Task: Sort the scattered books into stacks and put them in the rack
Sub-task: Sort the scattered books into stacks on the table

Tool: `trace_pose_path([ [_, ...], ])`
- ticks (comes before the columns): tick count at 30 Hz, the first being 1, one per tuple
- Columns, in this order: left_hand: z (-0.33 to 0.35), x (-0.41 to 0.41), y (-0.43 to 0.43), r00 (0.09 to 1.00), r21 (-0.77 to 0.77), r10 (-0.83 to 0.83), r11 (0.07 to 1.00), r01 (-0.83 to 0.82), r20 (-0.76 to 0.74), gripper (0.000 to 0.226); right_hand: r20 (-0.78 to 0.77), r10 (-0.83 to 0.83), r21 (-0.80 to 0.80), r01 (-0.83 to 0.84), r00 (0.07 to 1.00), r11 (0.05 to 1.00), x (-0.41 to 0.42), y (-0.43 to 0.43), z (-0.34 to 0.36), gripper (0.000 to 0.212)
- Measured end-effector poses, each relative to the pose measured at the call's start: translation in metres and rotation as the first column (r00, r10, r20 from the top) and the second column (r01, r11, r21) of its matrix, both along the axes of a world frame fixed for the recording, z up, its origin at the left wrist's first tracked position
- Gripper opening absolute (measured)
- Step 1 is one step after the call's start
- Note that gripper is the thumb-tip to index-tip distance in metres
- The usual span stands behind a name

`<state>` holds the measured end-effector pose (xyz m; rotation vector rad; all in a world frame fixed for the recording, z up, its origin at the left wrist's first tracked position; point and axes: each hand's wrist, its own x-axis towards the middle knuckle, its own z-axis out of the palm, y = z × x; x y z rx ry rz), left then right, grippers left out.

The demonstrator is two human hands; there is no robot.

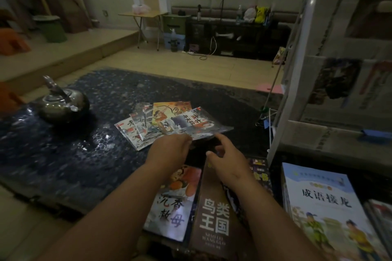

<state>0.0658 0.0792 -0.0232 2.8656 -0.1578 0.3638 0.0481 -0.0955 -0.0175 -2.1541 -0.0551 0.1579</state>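
Several thin picture books (169, 123) lie fanned out in the middle of the dark table (63, 154). My left hand (169, 150) grips the near edge of the top book (201, 125), which is lifted at a slight tilt. My right hand (224, 154) hovers just right of it, fingers loosely spread, touching nothing that I can see. Under my forearms lie a white illustrated book (176, 203) and a brown book (214, 218). A blue-covered stack (326, 207) sits at the near right. The white rack (297, 70) stands at the right with papers on its shelves.
A metal kettle (63, 104) stands on the table's left part. More dark books (258, 171) lie behind the brown one. Beyond the table are tiled floor, a folding table (144, 15) and a dark cabinet (233, 36).
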Motion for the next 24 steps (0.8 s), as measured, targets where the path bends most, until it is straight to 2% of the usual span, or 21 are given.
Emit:
trace_pose_path([
  [4, 0.007, -0.006, 0.007, 0.994, -0.082, -0.102, 0.992, 0.099, -0.03, 0.027, 0.003, -0.024, 0.024, 0.024, 1.0, 0.999, -0.007, 0.003, 0.003, 0.05],
  [8, 0.013, -0.01, 0.01, 0.979, -0.102, -0.191, 0.978, 0.183, -0.069, 0.021, -0.011, -0.096, 0.066, 0.097, 0.995, 0.993, -0.009, 0.003, 0.004, 0.039],
  [10, 0.015, -0.013, 0.01, 0.974, -0.2, -0.211, 0.961, 0.191, -0.083, 0.023, -0.02, -0.155, 0.109, 0.157, 0.988, 0.982, -0.01, 0.002, 0.004, 0.036],
  [11, 0.015, -0.014, 0.01, 0.976, -0.275, -0.207, 0.944, 0.18, -0.072, 0.031, -0.014, -0.184, 0.11, 0.184, 0.983, 0.977, -0.009, 0.001, 0.003, 0.034],
  [13, 0.015, -0.014, 0.01, 0.987, -0.412, -0.152, 0.904, 0.117, -0.052, 0.04, -0.004, -0.223, 0.096, 0.222, 0.975, 0.97, -0.009, -0.001, 0.006, 0.031],
  [17, 0.019, -0.01, 0.017, 0.996, -0.542, 0.015, 0.838, -0.063, -0.092, 0.023, -0.045, -0.255, 0.178, 0.259, 0.966, 0.949, -0.009, -0.004, 0.008, 0.038],
  [21, 0.016, -0.002, 0.037, 0.974, -0.673, 0.159, 0.704, -0.227, -0.162, 0.014, -0.069, -0.242, 0.206, 0.252, 0.968, 0.946, -0.011, -0.003, 0.011, 0.037],
  [24, 0.015, 0.0, 0.049, 0.954, -0.726, 0.192, 0.619, -0.298, -0.228, 0.01, -0.09, -0.192, 0.235, 0.208, 0.977, 0.95, -0.01, -0.001, 0.012, 0.033],
])
